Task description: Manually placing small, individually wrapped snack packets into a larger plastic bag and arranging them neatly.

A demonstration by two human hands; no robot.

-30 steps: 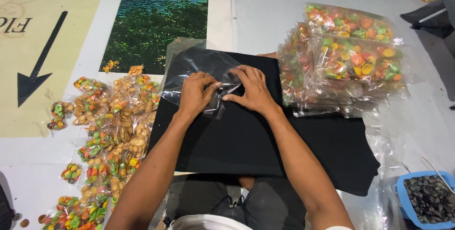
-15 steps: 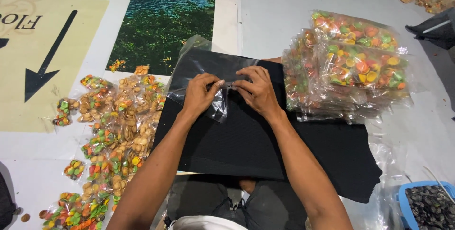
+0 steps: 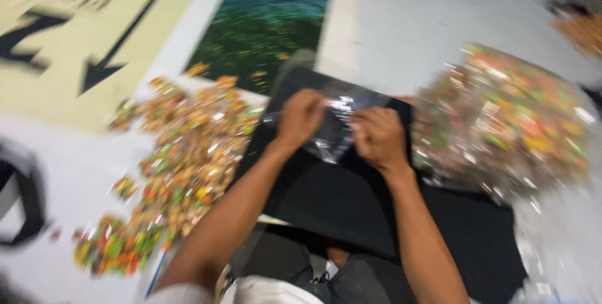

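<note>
The picture is blurred by head motion. My left hand [image 3: 301, 118] and my right hand [image 3: 377, 137] both pinch a clear empty plastic bag [image 3: 334, 135] between them, over a black cloth [image 3: 332, 197] laid across my lap. The bag hangs crumpled between the two hands, its lower part resting against the cloth. More clear plastic [image 3: 295, 66] lies flat on the cloth just beyond my hands.
Several small packets of coloured and tan snacks [image 3: 179, 160] lie heaped on the floor at my left. A stack of larger filled bags [image 3: 508, 116] sits at my right. A printed floor banner with a black arrow [image 3: 113, 47] lies beyond.
My head has swung, so the view shifts right and blurs. My hands have moved a little apart, still holding the clear bag over the cloth.
</note>
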